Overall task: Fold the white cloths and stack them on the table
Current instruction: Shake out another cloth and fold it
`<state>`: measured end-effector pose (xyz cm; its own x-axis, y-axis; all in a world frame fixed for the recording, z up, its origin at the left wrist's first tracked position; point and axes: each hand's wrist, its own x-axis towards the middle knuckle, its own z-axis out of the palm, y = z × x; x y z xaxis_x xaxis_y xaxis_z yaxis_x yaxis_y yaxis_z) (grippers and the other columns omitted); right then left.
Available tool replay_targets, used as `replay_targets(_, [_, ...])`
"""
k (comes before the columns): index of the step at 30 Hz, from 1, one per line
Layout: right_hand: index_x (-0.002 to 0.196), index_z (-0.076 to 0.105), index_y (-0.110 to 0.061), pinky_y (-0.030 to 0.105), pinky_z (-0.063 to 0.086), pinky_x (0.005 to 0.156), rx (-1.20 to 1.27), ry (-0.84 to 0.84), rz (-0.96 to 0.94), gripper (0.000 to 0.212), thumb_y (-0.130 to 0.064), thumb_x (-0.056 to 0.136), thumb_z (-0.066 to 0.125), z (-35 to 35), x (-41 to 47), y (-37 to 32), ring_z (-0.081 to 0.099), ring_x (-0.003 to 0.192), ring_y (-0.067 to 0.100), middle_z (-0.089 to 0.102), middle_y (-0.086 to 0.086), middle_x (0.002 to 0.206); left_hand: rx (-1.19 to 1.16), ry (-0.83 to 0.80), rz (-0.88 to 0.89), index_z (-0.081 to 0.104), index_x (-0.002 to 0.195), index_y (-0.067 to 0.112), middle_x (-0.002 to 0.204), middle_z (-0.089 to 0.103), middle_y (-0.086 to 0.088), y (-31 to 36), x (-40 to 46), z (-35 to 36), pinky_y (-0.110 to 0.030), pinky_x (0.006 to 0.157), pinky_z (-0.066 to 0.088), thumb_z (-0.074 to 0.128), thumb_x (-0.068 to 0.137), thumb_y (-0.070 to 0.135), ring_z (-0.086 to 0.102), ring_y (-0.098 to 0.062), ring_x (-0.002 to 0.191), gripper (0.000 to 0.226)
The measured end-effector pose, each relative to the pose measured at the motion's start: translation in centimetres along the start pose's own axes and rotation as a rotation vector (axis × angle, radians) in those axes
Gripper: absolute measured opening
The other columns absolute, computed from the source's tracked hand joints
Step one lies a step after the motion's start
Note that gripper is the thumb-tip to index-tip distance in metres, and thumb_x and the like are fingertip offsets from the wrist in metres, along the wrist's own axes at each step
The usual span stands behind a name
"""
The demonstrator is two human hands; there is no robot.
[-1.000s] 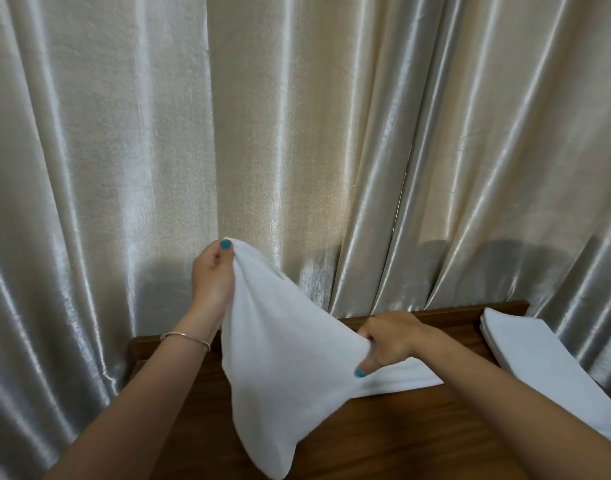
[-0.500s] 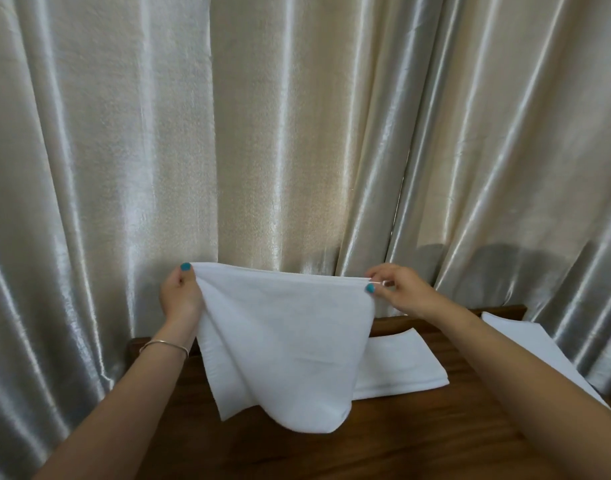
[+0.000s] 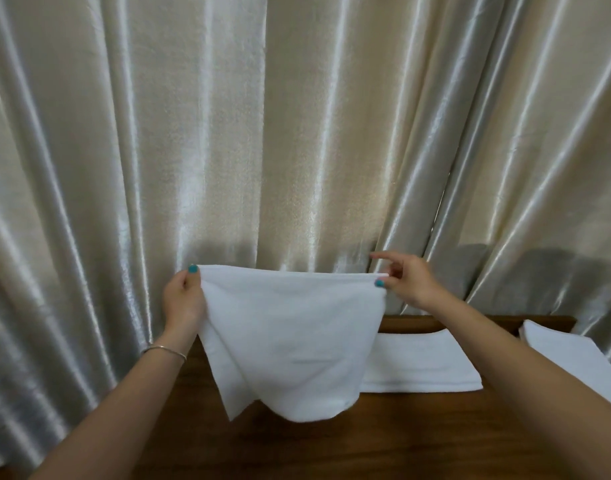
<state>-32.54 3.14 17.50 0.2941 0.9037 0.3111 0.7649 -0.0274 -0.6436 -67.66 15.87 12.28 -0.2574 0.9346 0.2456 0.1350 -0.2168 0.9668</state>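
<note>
Both hands are up in front of the curtain point(image 3: 297, 133), stretching one white cloth point(image 3: 290, 341) between them above the table point(image 3: 331, 452).

Left hand point(image 3: 182, 299): thumb and fingers pinch the cloth's top left corner, teal nail on the hem. Thin metal bangle point(image 3: 163, 349) on that wrist.

Right hand point(image 3: 406, 282): thumb and a finger pinch the top right corner; the index finger sticks out straight above the hem, free of the fabric.

Cloth: soft terry-like weave, matte. Top edge is pulled into a nearly straight horizontal line. Below it the fabric hangs doubled: a rounded, sagging belly in the middle and a second layer ending in a pointed corner at lower left. It hangs clear of the tabletop as far as I can see.

Behind it, on the far side of the table, a folded cloth point(image 3: 425, 365) lies flat, a long rectangle with crisp edges, its left part hidden by the hanging one. At far right, a stack point(image 3: 567, 355) of flat white cloths lies on the table, partly hidden by the right forearm.

Table: dark brown wood, visible grain, slight sheen. Curtain: glossy beige satin in deep vertical folds, filling the whole background.
</note>
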Motion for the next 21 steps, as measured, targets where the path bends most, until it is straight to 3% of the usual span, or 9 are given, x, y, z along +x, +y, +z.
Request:
replay_targets(2, [0.113, 0.069, -0.023, 0.020, 0.043, 0.061, -0.037, -0.047, 0.026, 0.034, -0.009, 0.082, 0.073, 0.0, -0.1, -0.5, 0.057, 0.064, 0.010, 0.059, -0.006, 0.065, 0.010, 0.021, 0.047, 0.056, 0.072, 0.001, 0.060, 0.048, -0.001, -0.2, -0.2, -1.0, -0.019, 0.048, 0.032, 0.047, 0.095, 0.030, 0.040, -0.010, 0.054, 0.037])
replay_targets(4, [0.089, 0.072, -0.022, 0.021, 0.047, 0.057, -0.036, -0.126, 0.077, 0.013, -0.010, 0.085, 0.070, -0.4, -0.1, -1.1, 0.063, 0.072, 0.014, 0.066, -0.003, 0.075, 0.056, 0.023, 0.109, 0.058, 0.067, 0.003, 0.058, 0.048, -0.003, -0.4, -0.4, -2.2, -0.022, 0.049, 0.033, 0.050, 0.094, 0.030, 0.040, -0.012, 0.054, 0.039])
replay_targets(7, [0.080, 0.070, -0.015, 0.020, 0.042, 0.045, -0.001, -0.360, 0.074, 0.014, -0.004, 0.088, 0.064, -1.6, 0.1, -1.9, 0.053, 0.059, 0.012, 0.062, 0.003, 0.071, 0.117, 0.011, 0.116, 0.068, 0.069, 0.018, 0.060, 0.059, -0.001, -1.0, -1.0, -4.2, -0.027, 0.054, 0.039, 0.055, 0.092, 0.031, 0.050, -0.014, 0.057, 0.029])
replay_targets(10, [0.082, 0.071, -0.005, 0.020, 0.030, 0.043, 0.146, -0.501, 0.102, 0.013, 0.000, 0.088, 0.061, -2.5, 0.7, -2.5, 0.040, 0.049, 0.007, 0.055, 0.005, 0.063, 0.054, -0.066, 0.039, 0.072, 0.071, 0.017, 0.057, 0.063, 0.003, -1.4, -1.5, -6.4, -0.021, 0.049, 0.043, 0.063, 0.086, 0.033, 0.054, -0.008, 0.052, 0.024])
replay_targets(12, [0.076, 0.073, -0.010, 0.018, 0.027, 0.042, 0.209, -0.536, 0.137, 0.021, -0.001, 0.089, 0.061, -2.2, 1.6, -2.9, 0.039, 0.045, 0.004, 0.055, -0.001, 0.057, -0.015, -0.075, -0.054, 0.073, 0.072, 0.017, 0.053, 0.064, 0.003, -1.5, -1.2, -7.2, -0.022, 0.049, 0.042, 0.066, 0.083, 0.034, 0.054, -0.006, 0.048, 0.021])
replay_targets(15, [0.063, 0.072, -0.021, 0.020, 0.035, 0.050, -0.025, -0.547, 0.174, 0.029, -0.006, 0.085, 0.063, 0.8, 2.9, -2.9, 0.051, 0.054, 0.005, 0.061, -0.011, 0.055, 0.118, -0.080, -0.175, 0.071, 0.071, 0.007, 0.058, 0.064, -0.003, -2.7, -0.2, -7.1, -0.025, 0.055, 0.043, 0.064, 0.082, 0.039, 0.055, -0.015, 0.057, 0.035])
replay_targets(18, [0.079, 0.072, -0.006, 0.032, 0.054, 0.058, -0.193, -0.548, 0.278, 0.018, 0.001, 0.081, 0.055, 7.2, 3.8, -0.8, 0.070, 0.073, 0.023, 0.070, 0.006, 0.073, 0.479, -0.250, -0.239, 0.065, 0.066, 0.003, 0.072, 0.066, -0.016, -6.0, 0.5, -6.2, -0.033, 0.070, 0.046, 0.053, 0.093, 0.038, 0.062, -0.027, 0.074, 0.046])
replay_targets(21, [0.097, 0.060, -0.006, 0.028, 0.053, 0.045, -0.013, -0.471, 0.549, 0.020, 0.003, 0.089, 0.045, 14.3, 3.0, 1.7, 0.073, 0.063, 0.027, 0.069, 0.017, 0.076, 0.663, -0.339, -0.343, 0.063, 0.065, 0.005, 0.073, 0.064, -0.016, -10.6, 0.7, -5.1, -0.032, 0.067, 0.045, 0.047, 0.097, 0.033, 0.060, -0.030, 0.072, 0.046])
